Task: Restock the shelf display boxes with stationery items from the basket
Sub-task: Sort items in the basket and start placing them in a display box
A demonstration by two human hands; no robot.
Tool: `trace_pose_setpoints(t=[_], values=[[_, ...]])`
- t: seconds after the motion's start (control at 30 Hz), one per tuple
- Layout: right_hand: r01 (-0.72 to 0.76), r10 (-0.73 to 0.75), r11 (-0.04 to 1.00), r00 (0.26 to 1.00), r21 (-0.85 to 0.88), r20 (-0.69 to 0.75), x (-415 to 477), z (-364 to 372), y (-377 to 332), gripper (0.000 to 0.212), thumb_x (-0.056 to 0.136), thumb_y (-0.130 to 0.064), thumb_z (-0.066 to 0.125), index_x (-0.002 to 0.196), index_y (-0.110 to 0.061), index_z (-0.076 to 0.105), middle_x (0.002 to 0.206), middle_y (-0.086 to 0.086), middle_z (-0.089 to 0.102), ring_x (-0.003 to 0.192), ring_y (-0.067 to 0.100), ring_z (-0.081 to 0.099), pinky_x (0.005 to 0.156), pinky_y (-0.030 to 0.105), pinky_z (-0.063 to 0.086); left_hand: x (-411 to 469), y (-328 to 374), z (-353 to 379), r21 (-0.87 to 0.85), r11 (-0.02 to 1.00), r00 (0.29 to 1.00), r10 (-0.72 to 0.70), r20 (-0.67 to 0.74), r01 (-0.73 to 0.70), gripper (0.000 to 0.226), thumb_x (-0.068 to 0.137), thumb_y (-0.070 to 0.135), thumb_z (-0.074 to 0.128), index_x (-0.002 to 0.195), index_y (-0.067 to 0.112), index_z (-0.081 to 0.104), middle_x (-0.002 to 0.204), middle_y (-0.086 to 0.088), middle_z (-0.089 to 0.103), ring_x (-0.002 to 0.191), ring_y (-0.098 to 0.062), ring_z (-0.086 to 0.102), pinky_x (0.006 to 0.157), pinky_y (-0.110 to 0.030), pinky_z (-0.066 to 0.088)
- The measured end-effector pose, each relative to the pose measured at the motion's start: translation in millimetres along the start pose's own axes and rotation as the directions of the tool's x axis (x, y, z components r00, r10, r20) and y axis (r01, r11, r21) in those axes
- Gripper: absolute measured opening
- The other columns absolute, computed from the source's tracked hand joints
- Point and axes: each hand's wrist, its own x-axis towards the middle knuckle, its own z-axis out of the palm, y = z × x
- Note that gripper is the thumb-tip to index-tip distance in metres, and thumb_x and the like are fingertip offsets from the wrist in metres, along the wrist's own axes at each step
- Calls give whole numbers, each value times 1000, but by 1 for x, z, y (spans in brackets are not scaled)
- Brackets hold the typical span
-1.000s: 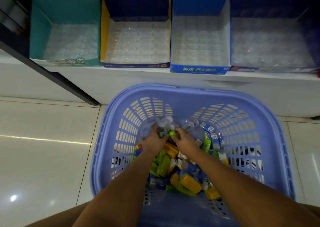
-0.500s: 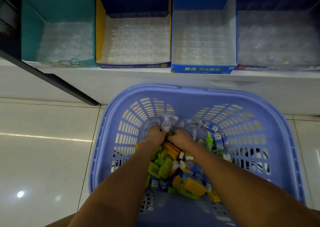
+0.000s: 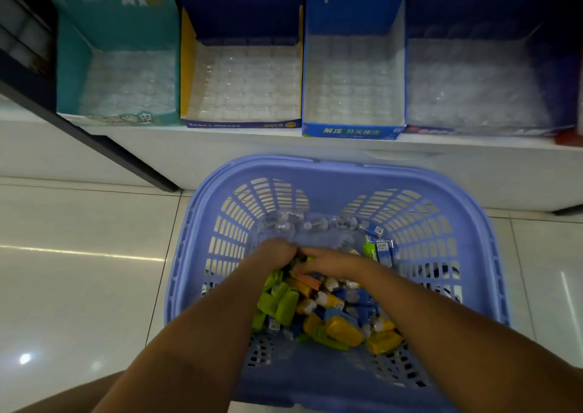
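Note:
A lilac plastic basket (image 3: 340,173) stands on the floor below the shelf. It holds a heap of small stationery items (image 3: 315,308) in green, yellow, orange and blue, plus clear wrapped pieces (image 3: 303,226) at its far side. Both my hands are down in the heap, close together. My left hand (image 3: 274,253) has its fingers curled into the items. My right hand (image 3: 331,263) curls round a small green piece beside it. On the shelf stand a teal display box (image 3: 72,75), a yellow-sided box (image 3: 187,65), a blue box (image 3: 350,132) and a dark blue box (image 3: 473,130).
Each display box has a clear plastic tray with empty pockets. The white shelf front (image 3: 220,151) runs just behind the basket. A dark slanted post (image 3: 104,147) stands at the left. Glossy tiled floor (image 3: 79,270) lies to the left.
My hands have drawn slightly nearer within the heap, fingers closing on items. The camera has tilted up, showing more of the display boxes.

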Motion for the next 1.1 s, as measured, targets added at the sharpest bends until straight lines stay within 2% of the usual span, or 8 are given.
trace_pose_setpoints(t=[0.17,0.27,0.4,0.53,0.7,0.83,1.0,1.1], values=[[7,-1,936,1000,-353,15,-41,-1,13,36,98,-39,44,128,-22,54,132,5,50,119,27,49,102,42,41,-39,-12,17,-32,981,967,194,167,-191,61,95,61,30,132,18,52,141,-10,49,122,-28,50,104,-40,39],[-171,192,930,981,-327,35,-69,-7,23,44,96,-50,41,133,-28,52,140,2,46,125,23,46,106,39,38,-55,-11,39,135,944,946,279,168,-302,74,86,73,36,146,32,31,158,1,19,144,-21,17,115,-49,12],[-298,105,857,901,-421,-422,-54,-22,14,34,97,-24,43,112,0,63,105,20,59,93,30,56,78,36,47,-61,-5,53,290,884,927,323,188,-367,71,89,70,31,150,33,22,160,5,11,148,-17,-1,116,-54,-8],[-373,44,520,910,-768,-412,-34,-21,18,36,97,-27,42,129,-14,50,139,11,45,135,32,26,104,46,31,-65,-4,53,295,908,948,244,202,-297,75,88,73,28,151,35,16,161,2,3,148,-21,-8,115,-56,-7],[-253,25,631,952,-733,-306,-22,-4,37,49,100,-45,32,145,-25,30,157,1,18,140,28,22,112,51,21,-72,-2,53,275,942,977,162,135,-194,77,84,77,34,149,40,17,161,1,-3,146,-34,-11,109,-69,-3],[-256,29,593,954,-763,-297,-25,-12,41,62,93,-58,39,137,-14,42,143,11,33,128,29,39,105,42,36,-77,4,48,280,934,968,176,179,-222,71,88,70,36,148,34,24,160,-8,4,146,-37,-3,109,-68,3],[-284,16,659,931,-697,-364,-28,-26,34,31,97,-12,39,122,-8,56,126,15,53,112,31,52,92,41,46,-70,10,20,242,930,961,264,76,-275,34,105,25,31,98,5,57,92,-25,53,87,-35,54,82,-48,43],[-276,47,698,938,-660,-343,-35,-34,32,39,93,-6,42,128,-14,57,132,14,51,113,31,53,88,37,48,-50,2,10,198,963,977,198,-72,-181,23,100,13,40,106,5,61,104,-19,59,89,-32,56,88,-48,49]])
